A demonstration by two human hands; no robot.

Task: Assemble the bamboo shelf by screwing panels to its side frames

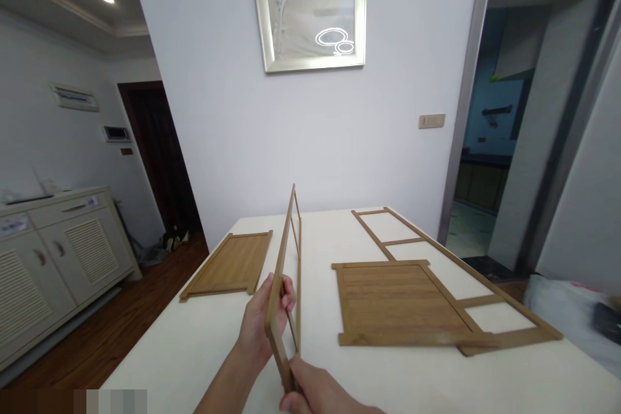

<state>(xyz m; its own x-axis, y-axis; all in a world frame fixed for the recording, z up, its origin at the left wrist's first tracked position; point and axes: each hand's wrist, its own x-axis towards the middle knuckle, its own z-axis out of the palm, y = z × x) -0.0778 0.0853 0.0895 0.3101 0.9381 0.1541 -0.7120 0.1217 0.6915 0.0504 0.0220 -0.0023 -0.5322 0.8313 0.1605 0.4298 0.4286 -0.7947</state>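
Note:
Both my hands hold a long, narrow wooden frame [286, 231] tipped up on edge over the white table. My left hand [259, 317] wraps round its near upright partway along, fingers curled over the rail. Lower down, my right hand [320, 388] grips the frame's near bottom end. To the left lies a slatted wooden panel [231, 263] flat on the table. On the right a second wooden panel [402, 304] rests partly over another open wooden frame [456, 263], hiding some of that frame's inner rail.
The white table [194, 343] meets the wall, where a framed picture [315, 66] hangs. A light cabinet [63, 259] stands at the left, beyond the table's edge. At the right is a doorway [460, 103], with a plastic bag [557, 304] near the table's right edge.

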